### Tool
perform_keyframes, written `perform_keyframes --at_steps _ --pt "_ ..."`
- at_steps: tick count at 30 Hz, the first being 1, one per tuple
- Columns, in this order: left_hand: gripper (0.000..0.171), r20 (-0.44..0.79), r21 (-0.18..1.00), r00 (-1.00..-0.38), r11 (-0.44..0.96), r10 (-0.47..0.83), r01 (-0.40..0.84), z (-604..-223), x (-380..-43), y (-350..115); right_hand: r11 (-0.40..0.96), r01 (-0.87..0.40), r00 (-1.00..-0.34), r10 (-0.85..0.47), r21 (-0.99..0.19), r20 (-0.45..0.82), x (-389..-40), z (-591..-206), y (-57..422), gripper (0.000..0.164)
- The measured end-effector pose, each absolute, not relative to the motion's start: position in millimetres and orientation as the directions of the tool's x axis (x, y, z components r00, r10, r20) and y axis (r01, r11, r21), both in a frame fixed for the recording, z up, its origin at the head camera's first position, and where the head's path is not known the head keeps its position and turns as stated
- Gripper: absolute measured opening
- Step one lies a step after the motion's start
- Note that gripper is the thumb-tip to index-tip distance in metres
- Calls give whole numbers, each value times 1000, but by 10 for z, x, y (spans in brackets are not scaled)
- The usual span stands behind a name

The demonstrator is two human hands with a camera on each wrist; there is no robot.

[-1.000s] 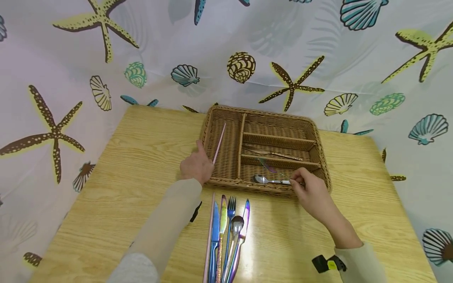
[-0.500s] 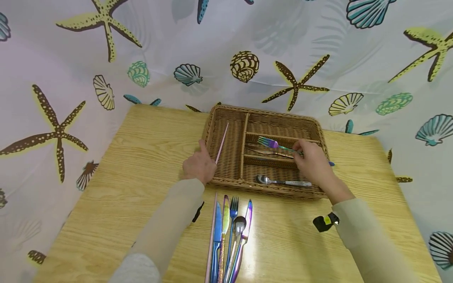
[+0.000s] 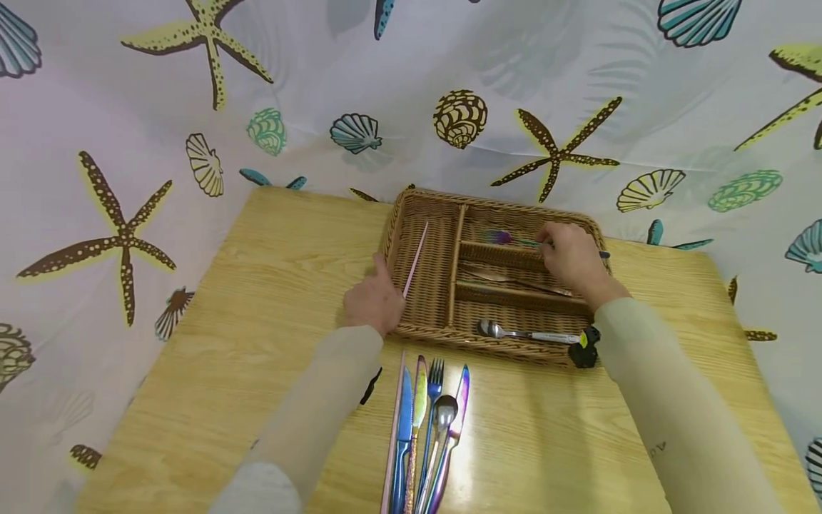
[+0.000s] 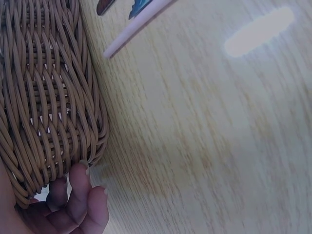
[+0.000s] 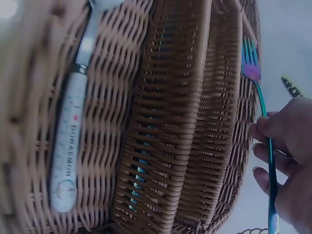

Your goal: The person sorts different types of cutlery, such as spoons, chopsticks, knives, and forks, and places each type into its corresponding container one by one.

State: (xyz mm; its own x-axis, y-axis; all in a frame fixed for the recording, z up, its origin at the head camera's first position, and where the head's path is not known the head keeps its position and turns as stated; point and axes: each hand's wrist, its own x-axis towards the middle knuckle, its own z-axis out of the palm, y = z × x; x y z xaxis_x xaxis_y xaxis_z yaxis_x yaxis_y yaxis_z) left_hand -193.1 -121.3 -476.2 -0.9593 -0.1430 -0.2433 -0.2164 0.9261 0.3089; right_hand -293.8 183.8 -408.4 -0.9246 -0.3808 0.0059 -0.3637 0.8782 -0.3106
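Observation:
A brown wicker cutlery tray stands on the table. My left hand holds its front left corner; in the left wrist view, fingers curl against the woven wall. My right hand pinches a rainbow-coloured fork by its handle, over the tray's back right compartment, tines pointing left. A table knife lies in the middle right compartment. In the front one lies a spoon with a white printed handle. A pink chopstick leans in the long left compartment.
In front of the tray lie another pink chopstick, a blue knife, a gold knife, a blue fork, a spoon and a purplish knife. A shell-patterned cloth hangs behind the table.
My right hand has left the spoon in the front compartment, taken the rainbow fork and carried it back over the dividers. The left hand stays on the tray's corner.

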Motion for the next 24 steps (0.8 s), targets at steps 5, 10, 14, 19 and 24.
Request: perform_keyframes --at_steps 5,10,14,19,24 --pt "74 -236 274 -962 941 -136 -200 -4766 -1924 -1194 905 -348 -927 -372 -245 -56 -3084 -4098 1847 20" --pt "72 -242 259 -960 945 -138 -202 -4779 -1913 -1206 907 -334 -920 -373 -257 -119 -3175 -4138 1831 23" --pt "72 -245 268 -959 941 -142 -208 -4780 -1917 -1226 903 -330 -909 -382 -277 -164 -3239 -4192 1818 27" --pt "71 -252 294 -958 933 -135 -209 -4761 -1936 -1230 901 -298 -902 -374 -317 -214 -3303 -4274 1858 30" --pt "71 -262 296 -956 932 -132 -210 -4760 -1947 -1234 881 -260 -893 -375 -396 -250 -3342 -4348 1898 35"
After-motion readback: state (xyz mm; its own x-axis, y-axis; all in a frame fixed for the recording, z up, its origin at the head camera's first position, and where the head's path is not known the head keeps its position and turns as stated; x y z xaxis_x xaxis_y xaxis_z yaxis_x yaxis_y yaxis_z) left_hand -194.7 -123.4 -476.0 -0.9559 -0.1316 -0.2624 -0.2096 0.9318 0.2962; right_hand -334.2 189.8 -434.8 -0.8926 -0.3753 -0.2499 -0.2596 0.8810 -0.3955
